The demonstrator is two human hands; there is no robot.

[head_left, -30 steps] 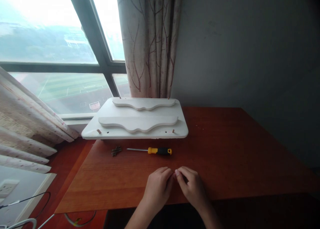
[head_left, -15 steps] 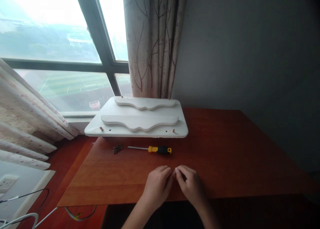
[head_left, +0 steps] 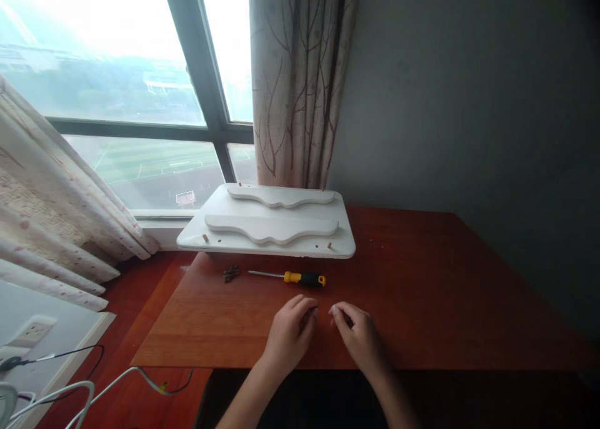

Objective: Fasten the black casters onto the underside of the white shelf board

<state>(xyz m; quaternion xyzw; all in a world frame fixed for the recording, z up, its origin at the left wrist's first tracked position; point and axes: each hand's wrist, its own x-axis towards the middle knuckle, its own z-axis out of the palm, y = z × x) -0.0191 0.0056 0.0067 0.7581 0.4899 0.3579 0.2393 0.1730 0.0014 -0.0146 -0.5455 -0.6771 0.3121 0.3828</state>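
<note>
Both my hands rest near the front edge of the wooden table, drawn a little apart. My left hand [head_left: 289,330] is loosely closed, its fingers curled towards the thumb, and no object shows in it. My right hand [head_left: 358,336] is closed too, thumb and forefinger together, with nothing visible between them. Just beyond the left hand lies a yellow-and-black screwdriver [head_left: 304,279], its shaft pointing left. Left of its tip is a small pile of dark screws [head_left: 231,273]. Behind these sits a white board [head_left: 276,249] bearing two wavy-edged white pieces [head_left: 274,229] and short wooden dowels [head_left: 205,237].
The brown table [head_left: 422,291] extends right towards a grey wall [head_left: 445,104]. A window and a patterned curtain [head_left: 300,104] stand behind the board. At lower left, white cables [head_left: 84,385] hang by a wall socket [head_left: 35,332].
My hands, whose fingertips met before, have separated slightly, the left shifting left. The view has turned a little to the left; the board, screwdriver and screws lie as before.
</note>
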